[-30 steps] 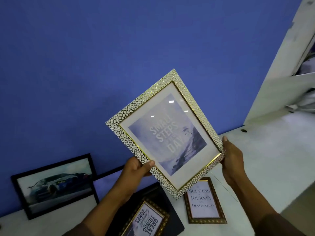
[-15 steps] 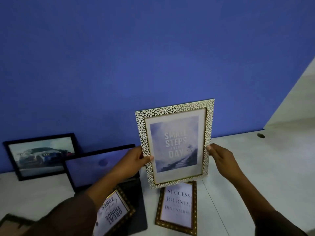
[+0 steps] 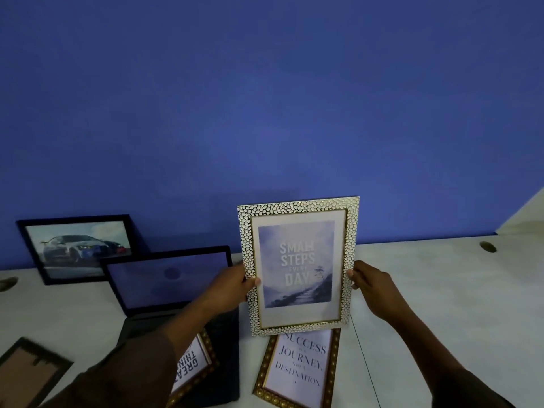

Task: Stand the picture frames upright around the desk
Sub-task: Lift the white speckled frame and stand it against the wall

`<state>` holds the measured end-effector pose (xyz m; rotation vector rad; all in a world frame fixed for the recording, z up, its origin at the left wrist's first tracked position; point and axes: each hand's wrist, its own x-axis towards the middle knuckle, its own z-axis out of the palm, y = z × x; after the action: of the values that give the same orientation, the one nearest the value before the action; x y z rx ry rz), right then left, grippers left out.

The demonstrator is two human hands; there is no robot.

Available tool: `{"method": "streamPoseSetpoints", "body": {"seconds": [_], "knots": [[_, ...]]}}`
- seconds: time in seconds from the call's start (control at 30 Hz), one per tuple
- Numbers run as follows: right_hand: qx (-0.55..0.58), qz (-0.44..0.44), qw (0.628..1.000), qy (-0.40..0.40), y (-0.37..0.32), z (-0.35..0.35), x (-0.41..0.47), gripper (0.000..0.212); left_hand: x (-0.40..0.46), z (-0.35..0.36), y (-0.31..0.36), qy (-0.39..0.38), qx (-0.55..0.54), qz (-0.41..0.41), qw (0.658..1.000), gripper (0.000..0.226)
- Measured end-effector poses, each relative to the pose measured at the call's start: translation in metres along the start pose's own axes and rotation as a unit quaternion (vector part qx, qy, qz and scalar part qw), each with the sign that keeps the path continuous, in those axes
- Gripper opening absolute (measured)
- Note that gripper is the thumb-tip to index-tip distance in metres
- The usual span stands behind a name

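I hold a white-and-gold pebbled frame with a "Small Steps Every Day" print upright above the white desk. My left hand grips its left edge and my right hand its right edge. Below it a gold-brown "Success" frame lies flat. A second gold-brown frame lies flat on a dark pad, partly hidden by my left arm. A black frame with a car picture leans upright against the blue wall. Another frame lies face down at the lower left.
An open laptop stands left of the held frame, in front of the car picture. The blue wall backs the desk. A cable hole sits at the far right, near a white panel.
The pebbled frame has turned from tilted to upright and moved down toward the desk and wall. My view has shifted left, bringing the laptop and face-down frame into sight.
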<state>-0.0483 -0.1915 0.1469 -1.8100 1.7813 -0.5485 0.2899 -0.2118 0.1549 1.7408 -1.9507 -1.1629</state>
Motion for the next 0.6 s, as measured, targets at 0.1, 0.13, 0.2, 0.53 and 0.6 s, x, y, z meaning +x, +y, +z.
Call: {"method": "streamPoseSetpoints", "body": {"seconds": [0.1,0.13,0.2,0.53,0.6], "knots": [[-0.017,0.013,1.0,0.01,0.005,-0.006,0.011,0.033,0.023,0.004,0.003,0.016,-0.007,0.003,1.0,0.029],[-0.024,0.015,1.0,0.014,0.005,-0.008,0.014,0.033,0.03,0.005,0.002,0.024,-0.014,0.004,1.0,0.03],[-0.042,0.013,0.999,0.018,0.01,-0.013,0.026,0.034,0.043,0.007,0.004,0.035,-0.028,0.005,0.999,0.033],[0.01,-0.026,1.0,-0.007,0.056,-0.003,0.116,0.024,0.116,0.01,0.01,0.081,0.029,-0.035,0.996,0.042],[0.027,-0.033,0.999,-0.013,0.065,-0.002,0.136,0.023,0.13,0.01,0.011,0.072,0.032,-0.053,0.995,0.039]]}}
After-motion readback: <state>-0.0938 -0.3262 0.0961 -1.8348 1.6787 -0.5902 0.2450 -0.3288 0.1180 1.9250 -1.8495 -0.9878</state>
